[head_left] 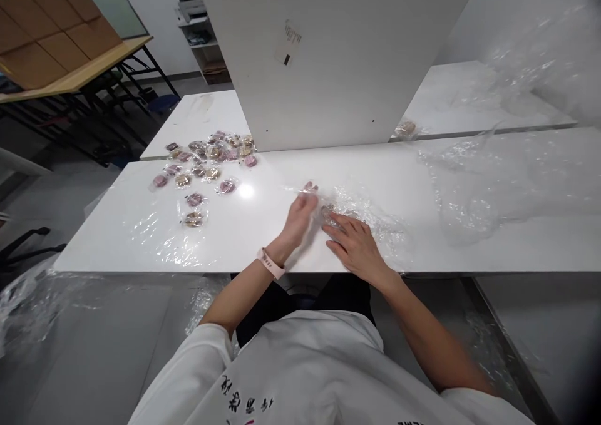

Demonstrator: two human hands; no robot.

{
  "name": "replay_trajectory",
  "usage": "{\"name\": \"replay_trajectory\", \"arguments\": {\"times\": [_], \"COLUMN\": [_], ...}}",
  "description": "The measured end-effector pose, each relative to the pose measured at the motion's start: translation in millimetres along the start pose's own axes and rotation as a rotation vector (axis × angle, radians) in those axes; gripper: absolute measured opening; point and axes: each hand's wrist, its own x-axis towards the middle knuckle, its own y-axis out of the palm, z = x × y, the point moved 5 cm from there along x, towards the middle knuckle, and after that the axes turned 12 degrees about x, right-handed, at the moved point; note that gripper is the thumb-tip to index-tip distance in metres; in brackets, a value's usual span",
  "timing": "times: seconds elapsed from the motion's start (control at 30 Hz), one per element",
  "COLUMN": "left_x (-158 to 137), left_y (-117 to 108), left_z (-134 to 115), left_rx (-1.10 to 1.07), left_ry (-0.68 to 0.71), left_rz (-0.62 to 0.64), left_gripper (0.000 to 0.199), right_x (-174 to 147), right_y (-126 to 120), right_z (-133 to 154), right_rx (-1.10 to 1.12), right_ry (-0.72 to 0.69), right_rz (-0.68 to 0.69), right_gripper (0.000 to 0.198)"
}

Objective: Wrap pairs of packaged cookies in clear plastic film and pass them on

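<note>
My left hand (pixel 300 213), with a pale pink band on its wrist, is raised just above the white table. Its fingers are closed on a clear plastic bag (pixel 292 189), partly blurred. To its right, my right hand (pixel 354 245) reaches in with fingers stretched out and thumb apart. Its fingertips touch a small brownish item in clear wrap (pixel 327 209), whose kind I cannot make out. Crinkled clear plastic bags (pixel 382 221) lie just beyond and to the right of this hand.
Several individually wrapped pink and tan pieces (pixel 213 153) lie at the left. A white upright panel (pixel 328 68) stands behind the table (pixel 263 243). Clear plastic film (pixel 507 187) spreads over the right side. One wrapped tan piece (pixel 406 128) sits near the panel's right edge.
</note>
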Motion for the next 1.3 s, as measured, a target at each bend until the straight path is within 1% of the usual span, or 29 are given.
{"name": "replay_trajectory", "arguments": {"times": [0.07, 0.13, 0.2, 0.27, 0.3, 0.37, 0.43, 0.47, 0.5, 0.57, 0.63, 0.7, 0.77, 0.8, 0.83, 0.9, 0.93, 1.0, 1.07, 1.13, 1.17, 1.2, 1.23, 1.3], "left_x": [1.7, 3.5, 7.0, 10.9, 12.6, 14.7, 15.1, 15.1, 15.1, 15.4, 15.6, 15.5, 14.9, 14.4, 14.0, 12.8, 11.8, 8.5, 4.7, 2.7, 2.6, 3.1, 4.1, 7.0], "left_y": [23.8, 41.5, 50.5, 52.4, 51.3, 47.9, 47.2, 48.2, 49.7, 52.3, 52.0, 48.1, 41.1, 37.0, 32.6, 24.4, 21.6, 20.2, 25.0, 31.5, 33.7, 34.4, 33.9, 30.3], "left_z": [-0.3, 4.4, 10.1, 13.6, 14.2, 13.1, 11.1, 10.4, 10.1, 10.2, 10.8, 12.1, 13.6, 14.0, 13.8, 10.6, 7.4, -0.3, -4.7, -2.4, 0.4, 3.6, 6.4, 10.2], "left_rx": [0.283, 0.582, 0.821, 0.972, 1.015, 1.068, 1.108, 1.129, 1.151, 1.199, 1.248, 1.256, 1.178, 1.114, 1.041, 0.911, 0.865, 0.827, 0.88, 0.989, 1.039, 1.073, 1.088, 1.075], "left_ry": [0.165, 0.302, 0.405, 0.469, 0.48, 0.492, 0.512, 0.526, 0.54, 0.565, 0.591, 0.605, 0.595, 0.58, 0.557, 0.522, 0.529, 0.595, 0.685, 0.734, 0.743, 0.745, 0.741, 0.725], "left_rz": [0.11, 0.186, 0.223, 0.227, 0.207, 0.134, 0.086, 0.084, 0.093, 0.112, 0.11, 0.115, 0.163, 0.198, 0.229, 0.253, 0.246, 0.226, 0.261, 0.347, 0.391, 0.423, 0.439, 0.429], "left_gripper": [0.022, 0.022, 0.023, 0.021, 0.019, 0.017, 0.017, 0.015, 0.014, 0.013, 0.015, 0.014, 0.009, 0.009, 0.015, 0.033, 0.042, 0.055, 0.055, 0.046, 0.043, 0.04, 0.039, 0.039], "right_x": [-2.9, -13.8, -33.6, -59.5, -72.9, -95.9, -107.3, -106.6, -101.5, -79.5, -47.6, -16.5, 5.0, 11.6, 16.0, 21.8, 24.8, 33.4, 43.9, 50.8, 51.3, 49.3, 44.9, 30.3], "right_y": [-1.8, -4.7, -9.1, -17.0, -22.6, -36.7, -50.3, -55.3, -58.5, -59.3, -54.1, -43.9, -31.9, -27.1, -24.1, -22.7, -23.1, -24.6, -25.8, -26.3, -26.5, -26.9, -27.5, -29.0], "right_z": [8.6, 23.5, 39.4, 46.1, 43.3, 25.8, 0.4, -12.1, -22.8, -35.2, -32.0, -18.3, -7.7, -7.2, -10.3, -24.5, -33.6, -51.7, -66.7, -75.7, -77.2, -76.5, -73.8, -63.6], "right_rx": [0.01, 0.046, 0.098, 0.097, 0.053, -0.104, -0.264, -0.312, -0.326, -0.257, -0.109, 0.042, 0.145, 0.179, 0.208, 0.272, 0.314, 0.401, 0.467, 0.529, 0.569, 0.612, 0.646, 0.637], "right_ry": [0.001, 0.007, 0.018, 0.066, 0.12, 0.265, 0.386, 0.423, 0.442, 0.426, 0.316, 0.145, 0.025, 0.01, 0.023, 0.1, 0.153, 0.278, 0.424, 0.55, 0.584, 0.589, 0.561, 0.423], "right_rz": [-0.029, -0.081, -0.134, -0.19, -0.224, -0.286, -0.31, -0.306, -0.293, -0.262, -0.246, -0.202, -0.133, -0.112, -0.112, -0.144, -0.154, -0.149, -0.121, -0.08, -0.059, -0.041, -0.026, 0.009], "right_gripper": [0.03, 0.028, 0.03, 0.034, 0.036, 0.039, 0.04, 0.04, 0.04, 0.041, 0.045, 0.048, 0.048, 0.047, 0.045, 0.04, 0.036, 0.026, 0.018, 0.017, 0.017, 0.018, 0.019, 0.031]}}
